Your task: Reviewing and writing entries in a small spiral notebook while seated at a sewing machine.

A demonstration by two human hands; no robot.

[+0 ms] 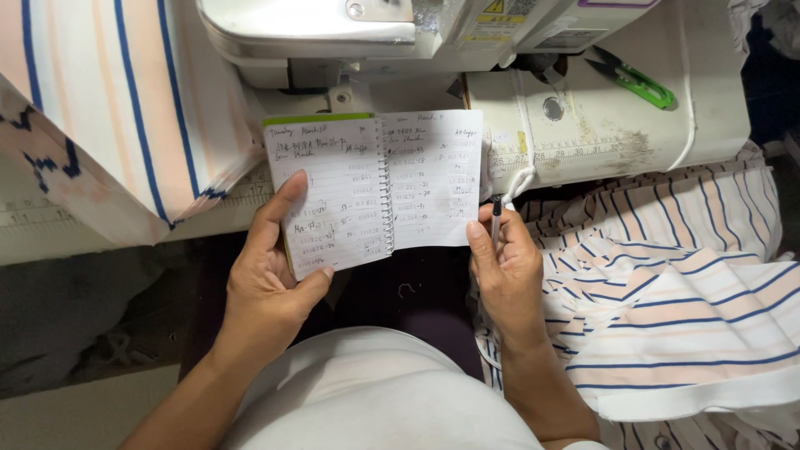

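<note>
A small spiral-bound notebook [375, 187] lies open in front of me, its lined pages covered with handwriting. My left hand [271, 275] holds its left page from below, thumb laid across the paper. My right hand [504, 271] pinches the lower right corner of the right page and also grips a thin dark pen [497, 218] that points upward. Both hands hover above my lap, in front of a white sewing machine [583, 117].
Striped fabric in white, peach and blue is piled at the right [675, 300], and more hangs at the upper left [108, 108]. Green thread snips [637, 81] rest on the machine bed. A ruler strip [567, 154] runs along the machine's front edge.
</note>
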